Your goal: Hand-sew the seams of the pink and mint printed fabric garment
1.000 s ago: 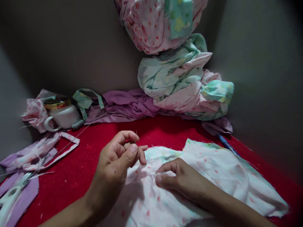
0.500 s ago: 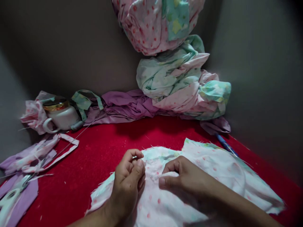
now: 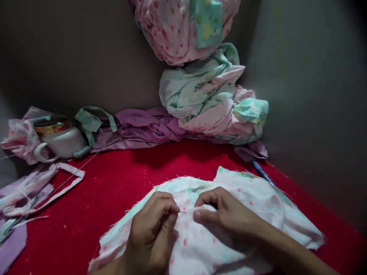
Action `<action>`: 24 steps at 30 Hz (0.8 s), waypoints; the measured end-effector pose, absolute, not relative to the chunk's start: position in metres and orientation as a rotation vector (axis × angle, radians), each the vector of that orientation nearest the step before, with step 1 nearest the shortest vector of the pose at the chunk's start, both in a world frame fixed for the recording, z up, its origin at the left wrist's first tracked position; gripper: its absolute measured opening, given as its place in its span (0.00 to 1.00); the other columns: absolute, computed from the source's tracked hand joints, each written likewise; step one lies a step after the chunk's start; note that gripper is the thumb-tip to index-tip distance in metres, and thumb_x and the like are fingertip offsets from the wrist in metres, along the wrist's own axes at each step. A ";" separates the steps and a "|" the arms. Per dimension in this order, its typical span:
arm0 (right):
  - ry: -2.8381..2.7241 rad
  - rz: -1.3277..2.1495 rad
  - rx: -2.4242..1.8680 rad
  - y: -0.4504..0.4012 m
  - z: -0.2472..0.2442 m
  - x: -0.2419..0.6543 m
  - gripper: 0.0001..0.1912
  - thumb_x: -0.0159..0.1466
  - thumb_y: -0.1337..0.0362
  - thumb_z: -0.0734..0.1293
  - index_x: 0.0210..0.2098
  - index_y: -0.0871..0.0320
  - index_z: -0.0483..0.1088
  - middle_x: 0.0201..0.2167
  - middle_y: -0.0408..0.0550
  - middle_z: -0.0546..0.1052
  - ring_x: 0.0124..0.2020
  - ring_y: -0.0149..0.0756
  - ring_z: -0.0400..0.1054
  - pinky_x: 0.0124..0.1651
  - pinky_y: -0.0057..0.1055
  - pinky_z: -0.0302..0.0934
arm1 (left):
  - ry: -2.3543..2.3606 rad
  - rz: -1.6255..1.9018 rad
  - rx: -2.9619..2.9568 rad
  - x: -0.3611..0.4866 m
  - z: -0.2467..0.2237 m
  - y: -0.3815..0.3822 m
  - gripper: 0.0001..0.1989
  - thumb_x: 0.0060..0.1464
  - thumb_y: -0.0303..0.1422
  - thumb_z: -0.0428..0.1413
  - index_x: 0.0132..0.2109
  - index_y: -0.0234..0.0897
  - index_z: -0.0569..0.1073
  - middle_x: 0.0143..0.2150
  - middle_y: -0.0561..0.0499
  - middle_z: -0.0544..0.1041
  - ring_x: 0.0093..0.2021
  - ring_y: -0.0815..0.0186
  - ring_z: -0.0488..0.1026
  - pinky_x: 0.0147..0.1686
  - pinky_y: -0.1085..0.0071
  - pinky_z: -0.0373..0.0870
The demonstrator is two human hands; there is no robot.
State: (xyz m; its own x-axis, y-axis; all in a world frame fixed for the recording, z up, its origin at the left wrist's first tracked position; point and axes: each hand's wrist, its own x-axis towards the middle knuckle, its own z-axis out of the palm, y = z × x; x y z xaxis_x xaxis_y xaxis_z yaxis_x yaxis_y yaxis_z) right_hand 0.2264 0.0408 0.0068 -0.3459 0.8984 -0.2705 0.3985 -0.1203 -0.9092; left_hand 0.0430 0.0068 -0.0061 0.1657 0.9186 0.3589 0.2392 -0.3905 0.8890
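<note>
A pale cloth [image 3: 197, 244] with pink dots and mint-green, frayed edges lies over the red surface under both hands. My left hand [image 3: 156, 229] is closed, thumb and fingers pinching the cloth near its middle. Just to the right, my right hand [image 3: 220, 210] pinches a raised fold of the same cloth between thumb and forefinger. A short stretch of fabric runs between the two pinches, with a thin dark line on it, too small to make out.
At the left are a white mug [image 3: 61, 141], a grey spool [image 3: 82, 152], cloth strips and partly visible scissors [image 3: 8, 227]. Purple cloth [image 3: 149, 124] and bundled fabric [image 3: 212, 95] line the back. A blue pen [image 3: 262, 172] lies at the right.
My left hand has turned inward and now pinches the cloth beside my right hand. The whole view has shifted, so the background sits further left. My right hand keeps its pinch.
</note>
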 end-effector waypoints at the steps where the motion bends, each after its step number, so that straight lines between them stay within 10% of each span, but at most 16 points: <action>1: -1.722 1.461 -1.432 0.041 0.007 0.226 0.05 0.51 0.67 0.66 0.23 0.63 0.72 0.17 0.39 0.65 0.22 0.26 0.55 0.25 0.23 0.49 | 1.077 1.256 1.886 0.042 -0.003 0.006 0.07 0.55 0.25 0.47 0.31 0.38 0.66 0.29 0.51 0.66 0.31 0.67 0.65 0.31 0.70 0.61; 24: -1.722 1.468 -1.508 0.041 -0.004 0.227 0.08 0.52 0.63 0.65 0.25 0.62 0.74 0.17 0.41 0.64 0.21 0.27 0.54 0.24 0.24 0.49 | 1.216 0.759 2.304 0.038 0.003 0.007 0.15 0.54 0.26 0.45 0.23 0.34 0.70 0.19 0.49 0.66 0.20 0.67 0.62 0.20 0.70 0.59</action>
